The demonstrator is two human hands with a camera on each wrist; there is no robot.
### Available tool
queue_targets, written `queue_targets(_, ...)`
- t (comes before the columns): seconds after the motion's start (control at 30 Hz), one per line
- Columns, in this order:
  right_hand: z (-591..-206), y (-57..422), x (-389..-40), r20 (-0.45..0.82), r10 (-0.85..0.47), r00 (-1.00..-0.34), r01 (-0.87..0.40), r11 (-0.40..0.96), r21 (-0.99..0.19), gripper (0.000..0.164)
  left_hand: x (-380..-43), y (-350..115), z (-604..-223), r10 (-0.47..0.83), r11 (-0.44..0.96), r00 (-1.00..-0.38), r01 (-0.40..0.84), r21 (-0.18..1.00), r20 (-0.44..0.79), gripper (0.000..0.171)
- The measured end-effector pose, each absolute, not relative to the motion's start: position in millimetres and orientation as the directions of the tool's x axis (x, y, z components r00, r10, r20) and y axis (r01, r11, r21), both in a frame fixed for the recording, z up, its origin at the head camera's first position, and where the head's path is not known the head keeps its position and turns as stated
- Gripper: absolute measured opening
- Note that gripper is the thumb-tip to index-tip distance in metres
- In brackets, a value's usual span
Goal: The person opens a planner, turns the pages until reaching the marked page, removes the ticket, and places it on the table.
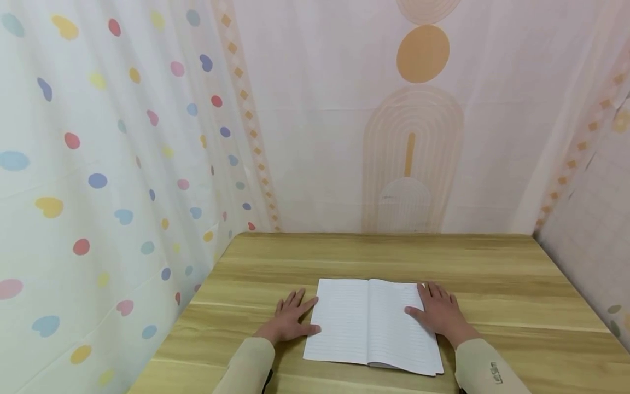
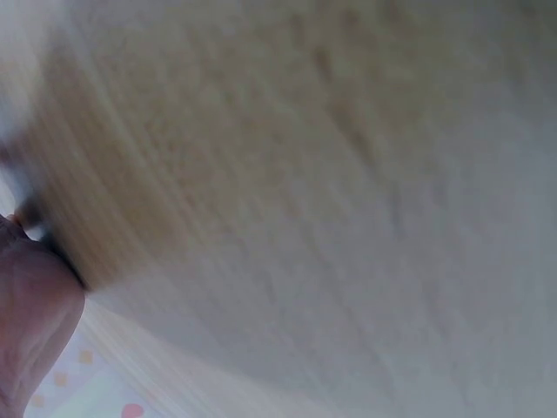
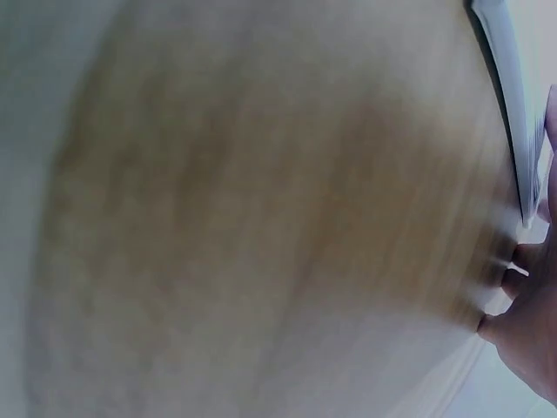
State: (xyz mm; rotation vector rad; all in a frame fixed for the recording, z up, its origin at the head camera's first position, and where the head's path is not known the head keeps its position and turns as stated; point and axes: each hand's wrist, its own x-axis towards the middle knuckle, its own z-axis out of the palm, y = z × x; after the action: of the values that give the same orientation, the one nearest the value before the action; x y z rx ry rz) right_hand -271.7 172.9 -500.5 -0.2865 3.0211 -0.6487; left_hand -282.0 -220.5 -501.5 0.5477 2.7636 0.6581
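Note:
An open notebook with lined white pages (image 1: pixel 339 320) lies flat on the wooden table, its spine running down the middle. Beside its left edge rests my left hand (image 1: pixel 289 317), fingers spread, with the thumb and index fingertip right at the page edge. My right hand (image 1: pixel 440 311) lies over the upper right edge of the right page, thumb on the paper and fingers stretched out. In the right wrist view the notebook's page edges (image 3: pixel 513 104) show near the right hand (image 3: pixel 526 305). Only part of the left hand (image 2: pixel 35 305) appears in the left wrist view.
The wood-grain table (image 1: pixel 394 251) reaches back to a pale curtain (image 1: pixel 315 137) with arch and circle prints. On the left hangs a curtain with coloured dots (image 1: pixel 98 219), close along the table's side. Another pale cloth (image 1: pixel 595 235) borders the right side.

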Motion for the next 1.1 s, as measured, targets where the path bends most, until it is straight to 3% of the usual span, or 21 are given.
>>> queue_targets(0.67, -504.2, 173.6, -275.5, 0.05, -0.171, -0.984, -0.174, 0.871, -0.459, 0.069, -277.7, -217.3, -492.8, 0.418, 0.827, -0.895, 0.304, 0.473, -0.155, 0.081)
queue_targets(0.97, -495.2, 164.2, -274.0, 0.171, -0.098, -0.98, -0.171, 0.853, -0.494, 0.045, -280.8, -218.7, -496.2, 0.417, 0.829, -0.894, 0.3, 0.472, -0.164, 0.084)
queue_targets(1.1, -495.2, 162.2, -276.3, 0.161, -0.018, -0.987, -0.106, 0.824, -0.557, 0.044, -283.0, -221.0, -501.3, 0.413, 0.835, -0.897, 0.302, 0.459, -0.16, 0.085)
